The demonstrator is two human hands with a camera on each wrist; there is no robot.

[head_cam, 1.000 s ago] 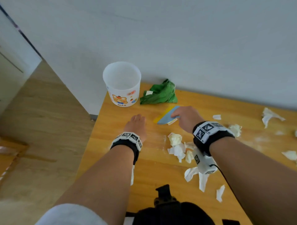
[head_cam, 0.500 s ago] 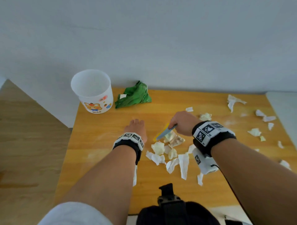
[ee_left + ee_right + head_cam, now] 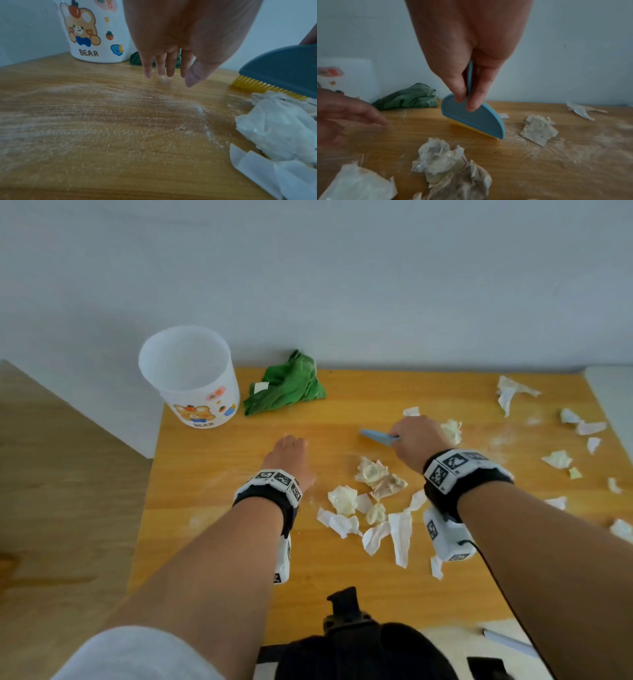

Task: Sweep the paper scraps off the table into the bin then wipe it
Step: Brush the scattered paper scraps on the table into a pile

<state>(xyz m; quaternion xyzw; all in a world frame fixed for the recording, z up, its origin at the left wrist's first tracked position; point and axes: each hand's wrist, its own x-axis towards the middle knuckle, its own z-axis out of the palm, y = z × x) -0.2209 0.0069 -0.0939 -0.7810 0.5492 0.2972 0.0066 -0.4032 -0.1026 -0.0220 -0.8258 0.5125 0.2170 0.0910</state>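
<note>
so the right hand [image 3: 416,440] gripping the brush [image 3: 473,119] has swung back past the gathered paper scraps [image 3: 371,501], left hand [image 3: 291,455] flat and open, bin [image 3: 190,381] still empty beyond it, more sweeping ahead.

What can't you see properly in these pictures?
- Head view: the bin's inside bottom is washed out, so what is in it cannot be told.
- Head view: the right hand covers most of the brush.
- Right wrist view: the paper scraps nearest the camera are blurred.
</note>
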